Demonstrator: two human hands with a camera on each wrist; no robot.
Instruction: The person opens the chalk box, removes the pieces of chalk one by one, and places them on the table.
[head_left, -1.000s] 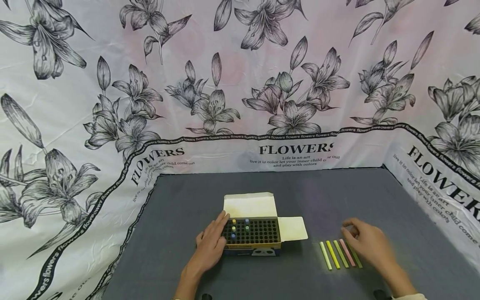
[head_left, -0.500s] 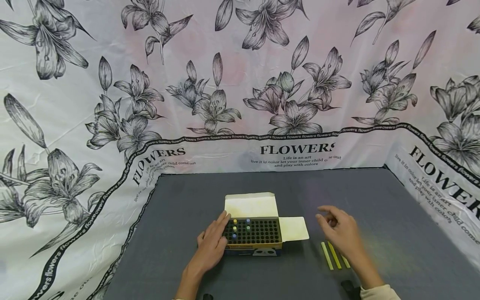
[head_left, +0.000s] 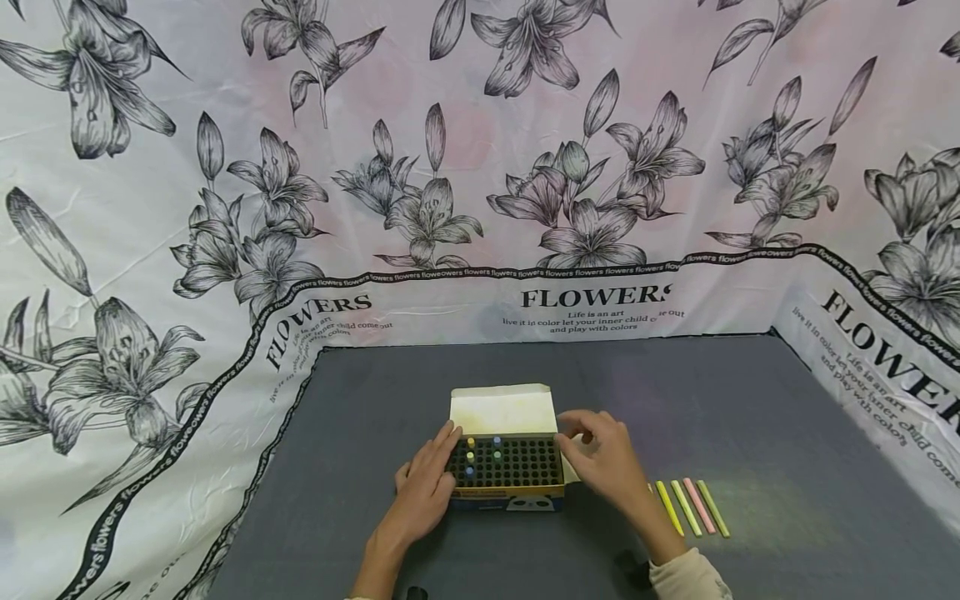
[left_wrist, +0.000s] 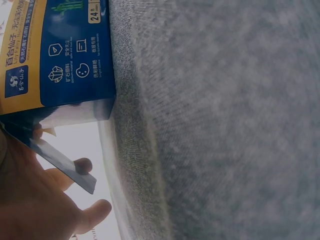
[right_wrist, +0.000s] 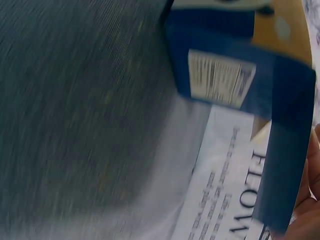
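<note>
An opened chalk box (head_left: 506,493) with a dark perforated tray (head_left: 528,462) stands on the table; several coloured chalk sticks (head_left: 497,456) poke up from holes on its left side. My left hand (head_left: 422,492) rests along the box's left end, fingers fairly straight; in the left wrist view, a side flap (left_wrist: 67,167) lies among its fingers. My right hand (head_left: 600,454) is at the box's right rear corner, thumb and forefinger bent toward each other; I cannot tell whether they hold anything. The right wrist view shows the blue right flap (right_wrist: 290,150) beside the hand.
Right of the box, several chalk sticks lie in a row on the grey table (head_left: 817,467), including a yellow chalk (head_left: 670,508) and a pink chalk (head_left: 699,505); the leftmost is partly behind my right forearm. The box's cream lid (head_left: 502,410) stands open behind it. Flower-printed fabric (head_left: 450,308) surrounds the table.
My right hand has moved left from the chalk row to the right end of the box, now covering most of the right flap. The left hand has stayed on the box.
</note>
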